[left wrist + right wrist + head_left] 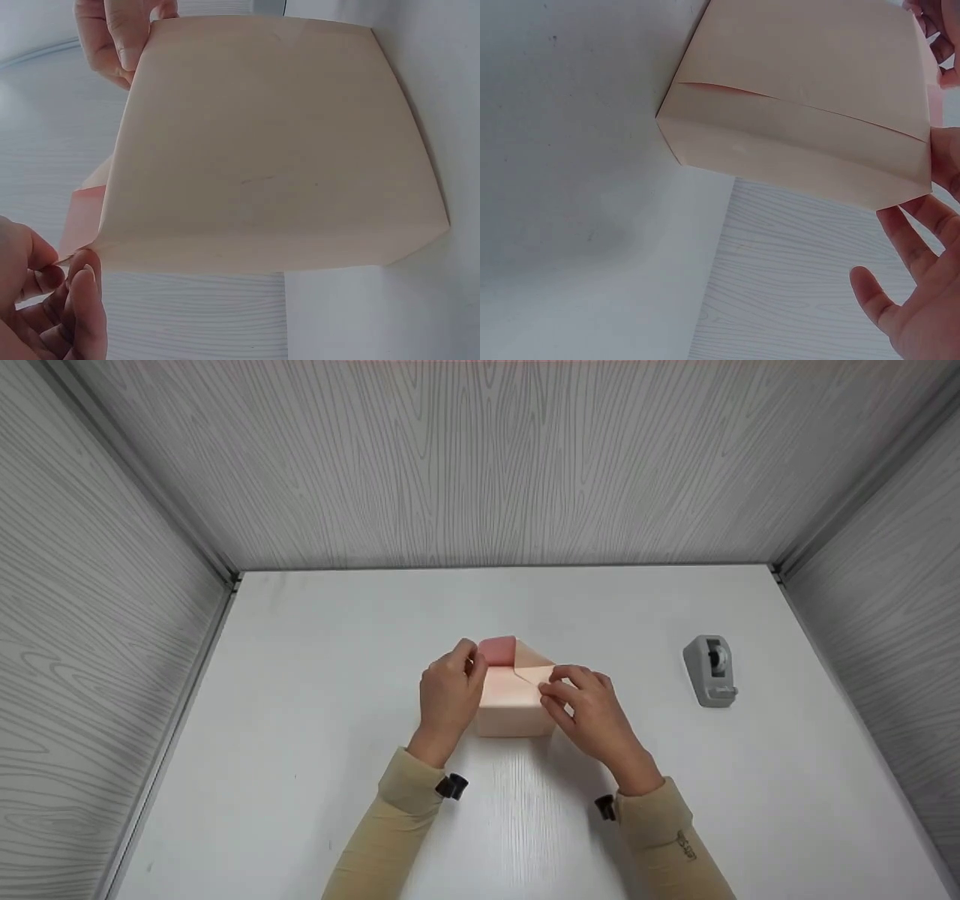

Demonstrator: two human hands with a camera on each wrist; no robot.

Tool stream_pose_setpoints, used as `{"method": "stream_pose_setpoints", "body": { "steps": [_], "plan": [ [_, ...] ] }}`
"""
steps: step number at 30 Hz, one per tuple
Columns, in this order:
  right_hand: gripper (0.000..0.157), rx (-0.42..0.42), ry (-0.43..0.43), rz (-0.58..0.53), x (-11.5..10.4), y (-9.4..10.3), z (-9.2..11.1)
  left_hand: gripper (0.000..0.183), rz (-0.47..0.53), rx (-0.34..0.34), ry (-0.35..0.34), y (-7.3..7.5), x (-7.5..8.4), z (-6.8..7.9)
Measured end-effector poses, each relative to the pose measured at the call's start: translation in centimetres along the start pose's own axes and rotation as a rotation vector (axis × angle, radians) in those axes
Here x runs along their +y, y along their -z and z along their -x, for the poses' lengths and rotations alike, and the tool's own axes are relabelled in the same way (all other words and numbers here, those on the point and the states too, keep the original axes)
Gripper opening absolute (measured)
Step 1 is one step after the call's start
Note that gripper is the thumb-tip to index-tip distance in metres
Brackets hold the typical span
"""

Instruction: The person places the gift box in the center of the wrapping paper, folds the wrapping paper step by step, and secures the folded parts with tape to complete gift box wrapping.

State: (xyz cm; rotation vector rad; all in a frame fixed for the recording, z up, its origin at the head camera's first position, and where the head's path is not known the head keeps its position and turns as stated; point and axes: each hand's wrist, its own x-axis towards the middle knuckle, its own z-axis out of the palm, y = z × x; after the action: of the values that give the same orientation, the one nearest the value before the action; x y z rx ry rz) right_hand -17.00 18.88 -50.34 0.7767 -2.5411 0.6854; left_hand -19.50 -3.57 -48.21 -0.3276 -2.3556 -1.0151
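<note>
A box-shaped parcel in pale peach paper [516, 720] stands between both hands, with a pink surface [497, 651] showing at its far end. Beside the pink, a peach flap [531, 655] is folded slantwise. My left hand [451, 690] is at the far left corner; its thumb and fingers pinch the paper edge, close up in the left wrist view. My right hand [592, 711] is at the right side, fingertips touching the paper by the flap. In the right wrist view its thumb [871, 296] stands apart from the other fingers. A long overlapping seam [769, 97] crosses that face.
A grey tape dispenser [709, 671] with a roll stands on the white table [315, 660], to the right of the parcel. Wood-grain panels [480, 465] enclose the table at the back and both sides.
</note>
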Motion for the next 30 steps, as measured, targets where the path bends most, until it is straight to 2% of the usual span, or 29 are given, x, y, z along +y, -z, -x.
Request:
{"method": "stream_pose_setpoints", "body": {
  "steps": [8,17,21,30],
  "plan": [
    [0.014,-0.007,-0.019,-0.009,0.0,-0.1,0.1,0.011,0.016,0.039,-0.042,-0.1,-0.5,1.2],
    [0.014,0.000,-0.018,-0.006,0.0,-0.1,0.1,0.007,0.046,0.037,-0.014,0.1,-0.9,3.5],
    [0.014,0.002,-0.015,-0.011,0.0,-0.1,0.1,0.005,0.057,0.046,-0.030,0.0,-0.9,3.8],
    [0.013,0.016,0.006,-0.019,0.3,-0.3,0.3,0.005,0.062,0.072,-0.126,-0.5,-1.0,3.8]
  ]
}}
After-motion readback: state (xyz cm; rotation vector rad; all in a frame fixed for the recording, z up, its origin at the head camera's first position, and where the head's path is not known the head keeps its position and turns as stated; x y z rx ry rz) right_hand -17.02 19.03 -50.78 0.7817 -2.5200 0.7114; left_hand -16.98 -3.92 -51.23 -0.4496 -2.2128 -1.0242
